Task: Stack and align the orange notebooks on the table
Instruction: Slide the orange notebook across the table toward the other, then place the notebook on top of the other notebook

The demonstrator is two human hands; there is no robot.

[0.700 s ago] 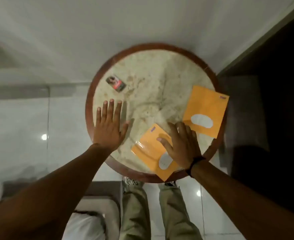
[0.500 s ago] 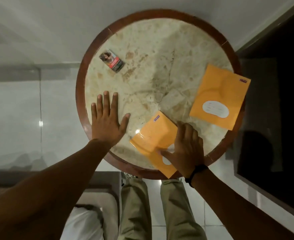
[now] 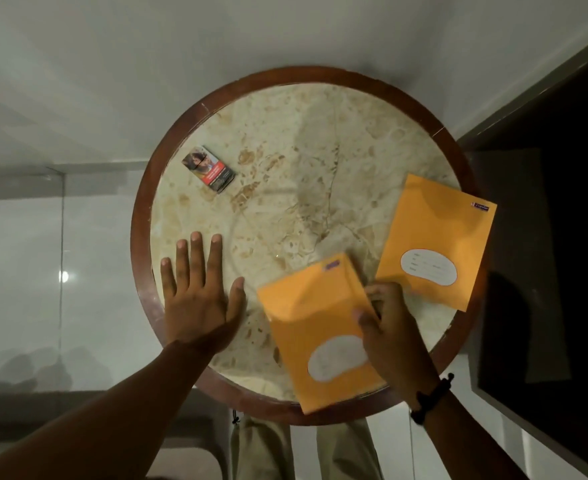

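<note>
Two orange notebooks lie on a round marble table (image 3: 285, 140) with a dark wooden rim. The near notebook (image 3: 316, 320) sits at the table's front edge, slightly blurred, its lower corner past the rim. My right hand (image 3: 389, 334) grips its right edge, thumb on the cover. The far notebook (image 3: 438, 233) rests flat at the right rim, its white label facing up, a corner overhanging. My left hand (image 3: 199, 292) lies flat on the table at the front left, fingers spread, holding nothing.
A small printed box (image 3: 209, 169) lies at the table's back left. A dark panel (image 3: 562, 237) stands close on the right. My legs (image 3: 261, 452) are under the front edge, above a pale tiled floor.
My right hand shifted from pressing flat on the near notebook to gripping its right edge, and the notebook has turned more upright. The left hand stayed flat.
</note>
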